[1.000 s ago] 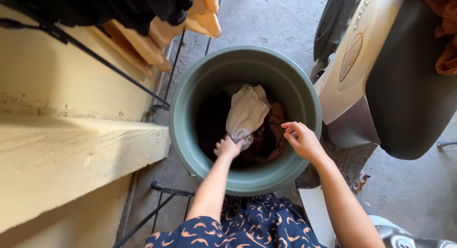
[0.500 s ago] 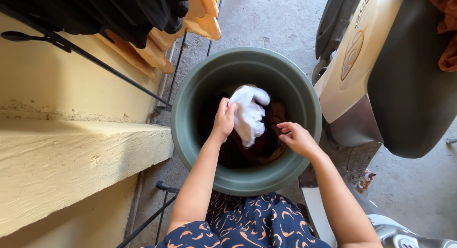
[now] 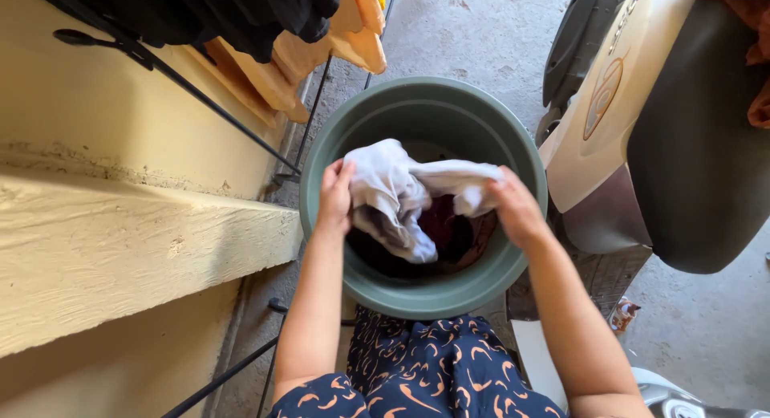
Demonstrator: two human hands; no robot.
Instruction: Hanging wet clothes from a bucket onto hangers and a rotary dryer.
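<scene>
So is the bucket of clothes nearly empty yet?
Not yet. Some clothes, black and orange, already hang on the drying rack. Both hands, left hand and right hand, hold a white crumpled cloth above the round green plastic bucket. Dark red and brown clothes remain inside.

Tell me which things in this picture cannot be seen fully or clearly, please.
- Head view: the dark clothes in the round green plastic bucket are partly covered by the white cloth that the left hand and right hand hold.
- The cream and black scooter is cut off by the right edge.
- The black garment on the drying rack is cut off by the top edge.
</scene>
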